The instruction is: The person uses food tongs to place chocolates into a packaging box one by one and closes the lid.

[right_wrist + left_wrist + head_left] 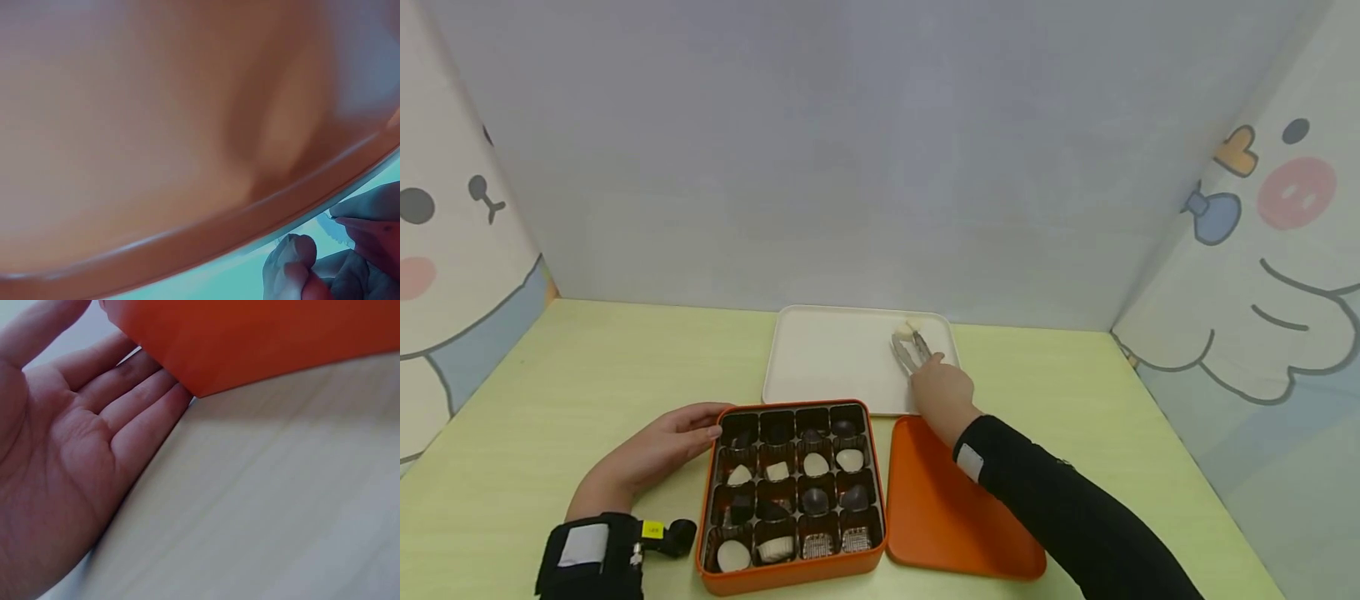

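Note:
My right hand (943, 393) grips a pair of metal tongs (904, 354) over the right part of a white tray (831, 354). At the tong tips is a small cream-white piece (905, 330), probably a white chocolate. My left hand (664, 446) rests against the far left corner of an orange box (793, 571), thumb near the rim and straight fingers along its side (250, 337). Inside the box, a dark divided insert holds rows of dark chocolates (815, 501) and white chocolates (816, 464). Two front-right compartments show only their ribbed bottoms.
An orange lid (958, 525) lies right of the box, under my right forearm; it fills much of the right wrist view. The pale yellow-green table (647, 350) ends at a grey back wall (850, 167). Cartoon-printed panels (1247, 250) stand at both sides.

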`<action>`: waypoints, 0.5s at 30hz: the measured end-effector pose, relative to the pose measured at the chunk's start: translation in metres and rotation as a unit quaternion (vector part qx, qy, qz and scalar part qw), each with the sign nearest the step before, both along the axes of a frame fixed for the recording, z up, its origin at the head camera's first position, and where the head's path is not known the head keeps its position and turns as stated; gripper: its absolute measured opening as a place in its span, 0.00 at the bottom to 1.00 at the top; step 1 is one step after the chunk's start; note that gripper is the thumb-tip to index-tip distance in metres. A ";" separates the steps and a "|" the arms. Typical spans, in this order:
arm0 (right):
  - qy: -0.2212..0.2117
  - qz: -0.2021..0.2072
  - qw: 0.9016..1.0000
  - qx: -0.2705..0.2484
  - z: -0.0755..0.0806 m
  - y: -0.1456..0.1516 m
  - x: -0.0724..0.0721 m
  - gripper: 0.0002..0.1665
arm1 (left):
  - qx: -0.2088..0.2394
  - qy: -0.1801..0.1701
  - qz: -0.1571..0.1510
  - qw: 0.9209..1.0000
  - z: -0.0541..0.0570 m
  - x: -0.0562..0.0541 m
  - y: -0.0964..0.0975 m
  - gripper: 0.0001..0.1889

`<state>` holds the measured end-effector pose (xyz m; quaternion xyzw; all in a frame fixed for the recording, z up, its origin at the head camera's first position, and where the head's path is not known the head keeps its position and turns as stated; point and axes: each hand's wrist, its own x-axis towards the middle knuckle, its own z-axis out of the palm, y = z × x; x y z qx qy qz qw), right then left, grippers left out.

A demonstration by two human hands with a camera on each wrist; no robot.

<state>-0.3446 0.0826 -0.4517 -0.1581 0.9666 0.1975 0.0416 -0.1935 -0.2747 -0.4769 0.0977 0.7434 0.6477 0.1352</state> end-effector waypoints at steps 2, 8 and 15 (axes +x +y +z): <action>0.002 0.005 1.000 0.001 -0.001 -0.002 -0.003 0.26 | 0.002 -0.001 -0.001 1.000 0.000 0.000 0.000 0.30; 0.033 0.032 0.999 0.017 -0.001 -0.006 -0.007 0.24 | 0.006 -0.001 -0.004 1.000 -0.001 0.000 0.000 0.30; 0.079 0.027 0.996 -0.017 -0.003 -0.012 -0.011 0.22 | 0.012 -0.003 -0.006 1.000 -0.001 0.000 -0.001 0.29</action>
